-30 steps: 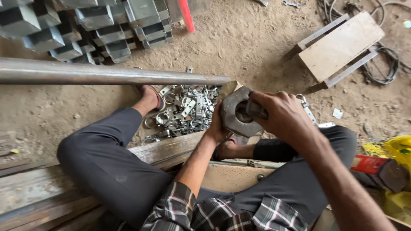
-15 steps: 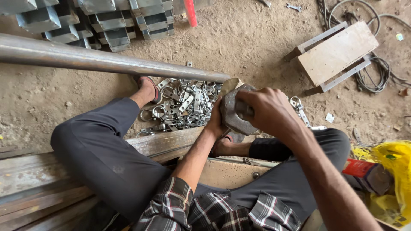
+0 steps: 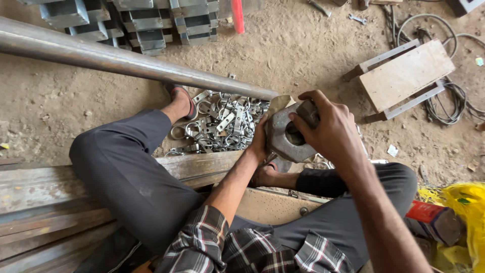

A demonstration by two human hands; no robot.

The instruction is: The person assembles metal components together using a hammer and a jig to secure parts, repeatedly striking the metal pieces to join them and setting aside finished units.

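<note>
Grey, worn metal block [image 3: 283,139] with central hole.

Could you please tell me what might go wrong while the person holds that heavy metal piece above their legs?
The thick grey metal block with a round hole is gripped only by the left hand and right hand; if it slips, it could fall on the sandalled foot below. The heap of small shiny metal clamps lies against the other foot and might scratch it.
</note>
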